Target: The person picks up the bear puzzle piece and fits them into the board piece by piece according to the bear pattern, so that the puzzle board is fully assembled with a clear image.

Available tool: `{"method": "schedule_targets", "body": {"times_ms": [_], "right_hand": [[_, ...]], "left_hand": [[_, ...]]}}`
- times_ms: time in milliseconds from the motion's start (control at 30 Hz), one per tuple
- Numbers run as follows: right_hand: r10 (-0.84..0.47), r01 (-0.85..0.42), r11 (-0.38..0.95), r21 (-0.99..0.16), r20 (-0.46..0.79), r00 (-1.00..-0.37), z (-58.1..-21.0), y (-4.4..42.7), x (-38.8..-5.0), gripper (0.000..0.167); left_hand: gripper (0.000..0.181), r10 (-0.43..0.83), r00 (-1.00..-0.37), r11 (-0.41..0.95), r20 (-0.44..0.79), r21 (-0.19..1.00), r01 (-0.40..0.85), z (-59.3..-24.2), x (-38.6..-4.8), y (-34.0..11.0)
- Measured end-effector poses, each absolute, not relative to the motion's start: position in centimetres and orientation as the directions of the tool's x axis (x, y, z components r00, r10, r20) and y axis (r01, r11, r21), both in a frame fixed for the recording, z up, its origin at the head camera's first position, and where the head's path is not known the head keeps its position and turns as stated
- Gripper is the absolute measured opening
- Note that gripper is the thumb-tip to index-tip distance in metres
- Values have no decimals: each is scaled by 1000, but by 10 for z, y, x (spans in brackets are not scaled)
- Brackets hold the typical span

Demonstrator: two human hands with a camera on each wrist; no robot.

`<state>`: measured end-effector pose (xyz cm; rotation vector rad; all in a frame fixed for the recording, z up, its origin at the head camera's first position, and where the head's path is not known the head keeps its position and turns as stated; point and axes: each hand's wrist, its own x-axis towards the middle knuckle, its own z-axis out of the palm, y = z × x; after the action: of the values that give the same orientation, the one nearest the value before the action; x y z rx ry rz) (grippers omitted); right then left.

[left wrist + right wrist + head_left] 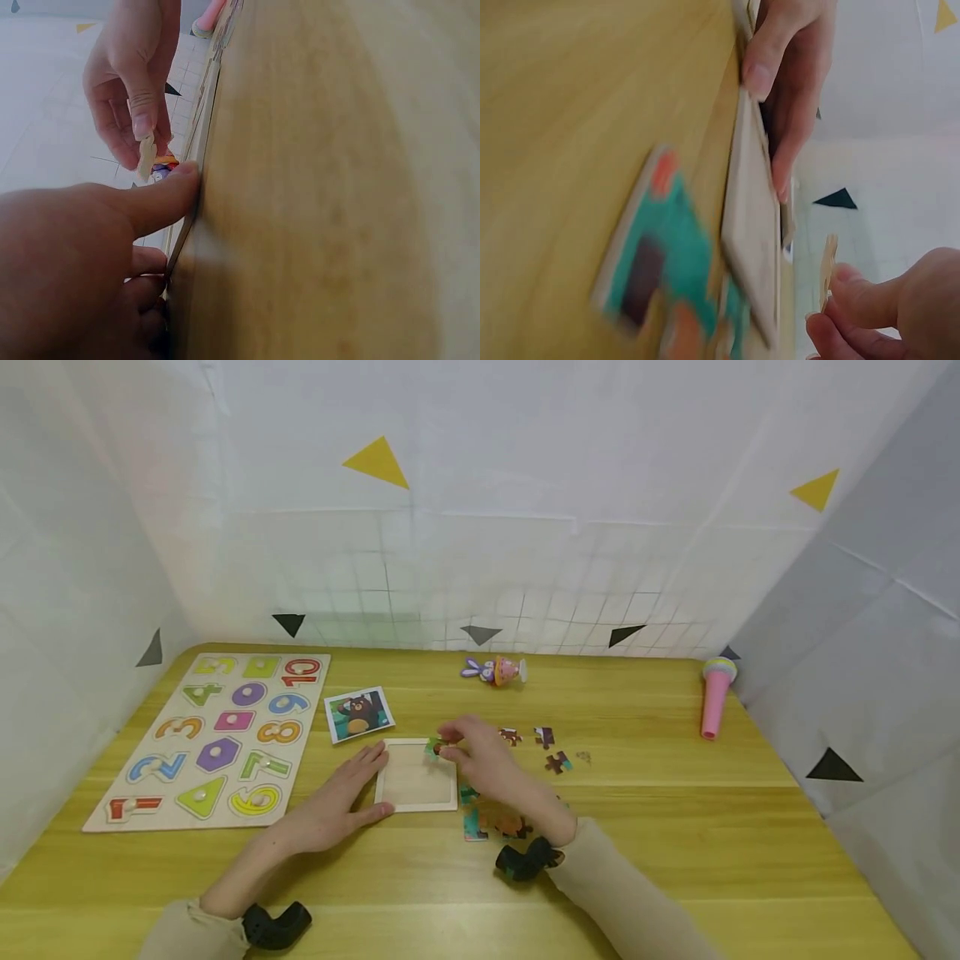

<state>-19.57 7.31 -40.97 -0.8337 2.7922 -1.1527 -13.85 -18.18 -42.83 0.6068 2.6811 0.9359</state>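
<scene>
My right hand point(483, 760) pinches a jigsaw piece point(434, 748) between thumb and fingertips, above the top right part of a square wooden puzzle tray point(378, 789). In the right wrist view the piece point(827, 271) is held on edge, apart from the tray. My left hand point(333, 806) rests against the tray's left side, thumb at the near corner and fingers toward the far corner. The tray's bare base shows. Loose jigsaw pieces point(476, 825) lie right of the tray, some hidden under my right forearm; others, like a brown piece point(558, 762), lie farther right.
A bear picture card point(359, 714) lies behind the tray. To the left is a wooden number-and-shape board point(168, 706). A rabbit toy point(495, 671) lies at the back, and a pink toy microphone point(717, 697) at the far right. White sheets point(480, 460) surround the table.
</scene>
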Motion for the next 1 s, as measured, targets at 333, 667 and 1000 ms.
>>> {"method": "schedule_targets", "body": {"times_ms": [333, 667, 1000], "right_hand": [[-496, -482, 587, -650, 182, -849, -404, 43, -196, 29], [-507, -482, 582, -655, 170, -845, -408, 28, -203, 28], [-555, -508, 601, -617, 135, -821, -415, 27, -205, 23]], "left_hand": [[80, 455, -887, 707, -71, 635, 312, -430, -140, -182], [79, 461, -886, 702, -47, 630, 332, -433, -140, -181], [80, 454, -889, 711, -67, 628, 316, -430, -138, -182]]}}
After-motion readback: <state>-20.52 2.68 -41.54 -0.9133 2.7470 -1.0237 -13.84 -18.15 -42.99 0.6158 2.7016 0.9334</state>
